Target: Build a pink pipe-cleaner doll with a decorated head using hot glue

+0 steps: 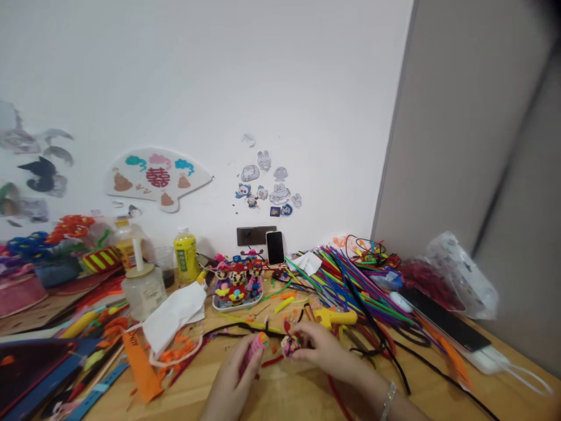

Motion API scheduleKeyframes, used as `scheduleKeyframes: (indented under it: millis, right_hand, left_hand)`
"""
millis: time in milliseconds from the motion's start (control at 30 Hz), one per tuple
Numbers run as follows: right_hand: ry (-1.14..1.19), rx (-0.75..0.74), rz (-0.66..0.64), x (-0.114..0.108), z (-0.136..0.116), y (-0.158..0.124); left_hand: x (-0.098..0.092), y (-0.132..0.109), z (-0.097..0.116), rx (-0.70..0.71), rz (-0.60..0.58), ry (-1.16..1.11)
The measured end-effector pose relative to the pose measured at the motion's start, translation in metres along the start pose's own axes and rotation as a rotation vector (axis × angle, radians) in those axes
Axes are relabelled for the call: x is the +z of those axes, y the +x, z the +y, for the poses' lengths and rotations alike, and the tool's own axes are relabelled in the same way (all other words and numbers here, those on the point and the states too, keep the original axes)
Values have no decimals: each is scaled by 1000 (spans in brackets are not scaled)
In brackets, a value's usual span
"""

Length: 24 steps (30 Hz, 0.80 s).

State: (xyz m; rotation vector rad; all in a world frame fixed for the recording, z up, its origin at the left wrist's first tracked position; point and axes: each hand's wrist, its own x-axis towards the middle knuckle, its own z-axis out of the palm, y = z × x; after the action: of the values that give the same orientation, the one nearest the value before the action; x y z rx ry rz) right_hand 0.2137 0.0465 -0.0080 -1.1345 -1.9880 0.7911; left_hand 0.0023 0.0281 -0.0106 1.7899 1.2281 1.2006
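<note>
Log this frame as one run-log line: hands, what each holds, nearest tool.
left hand: pink pipe-cleaner roll | right hand: small pink pipe-cleaner piece | nearest tool: yellow glue gun

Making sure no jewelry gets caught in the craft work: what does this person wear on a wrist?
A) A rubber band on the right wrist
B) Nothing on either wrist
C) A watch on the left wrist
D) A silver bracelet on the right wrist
D. The silver bracelet circles the wrist behind the right hand.
</note>
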Motion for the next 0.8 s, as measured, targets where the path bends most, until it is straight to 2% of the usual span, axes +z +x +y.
scheduleKeyframes:
  millis: [100,233,467,800]
  right_hand:
    - [270,87,72,0,5,5]
    - [503,51,161,-1,5,8]
    - [526,88,172,12,10,9]
    - [501,108,212,18,1,7]
  left_hand:
    - [-1,0,2,66,-5,114]
    - [2,0,4,125,-42,173]
    - [8,-2,-3,137,-70,161]
    - [7,-4,7,130,-164,208]
